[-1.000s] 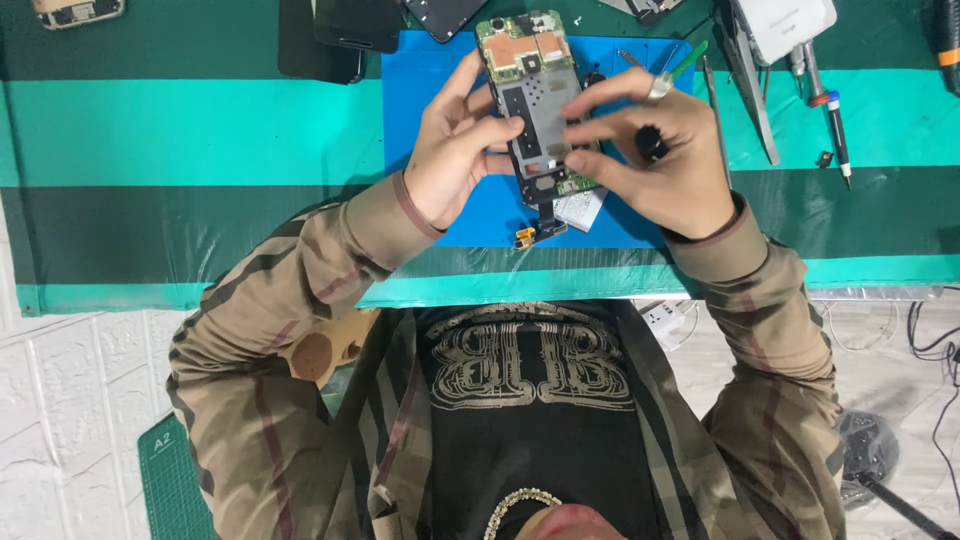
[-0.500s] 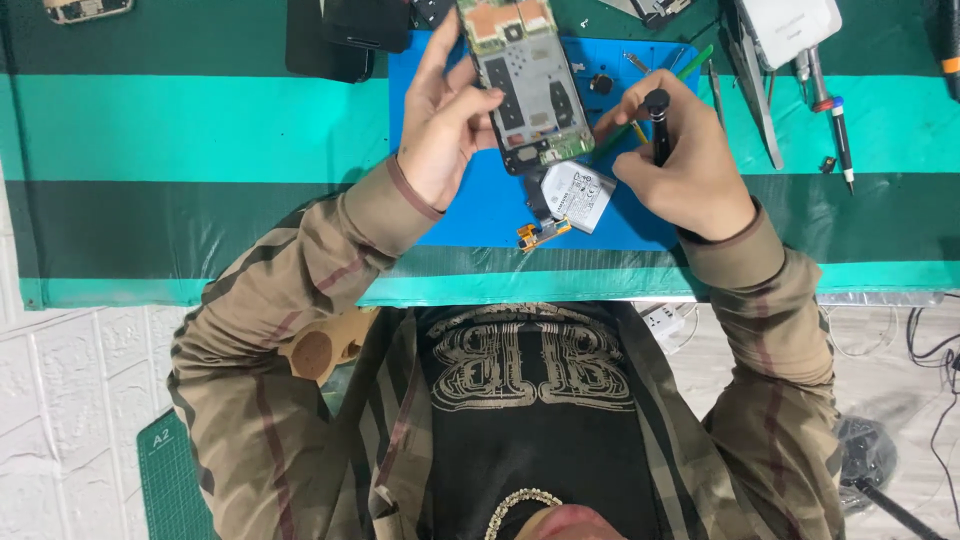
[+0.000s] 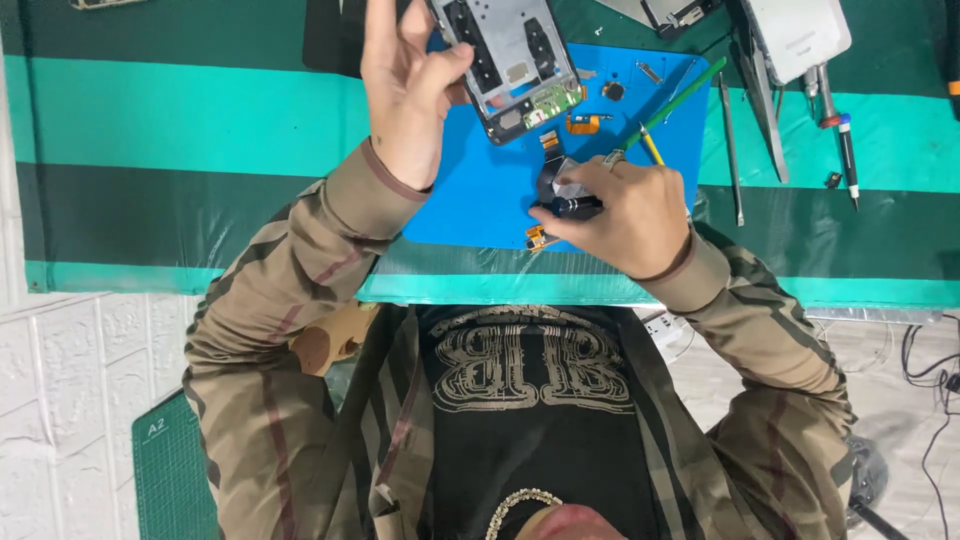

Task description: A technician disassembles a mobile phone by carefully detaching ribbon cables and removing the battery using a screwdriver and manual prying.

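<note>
My left hand grips an opened phone frame by its left edge and holds it over the far side of the blue work mat. My right hand rests lower on the mat, fingers closed on a small black-handled tool beside a grey circuit board piece. A small orange flex part lies just under that hand. Other small parts sit on the mat between the two hands.
Green and yellow sticks cross the mat's right corner. Tweezers, a screwdriver and a white device lie to the right on the green striped table cover. A green cutting mat stands on the floor lower left.
My left hand has lifted the phone frame up and away toward the far edge. My right hand has moved down and left on the mat, with the board piece now separate from the frame.
</note>
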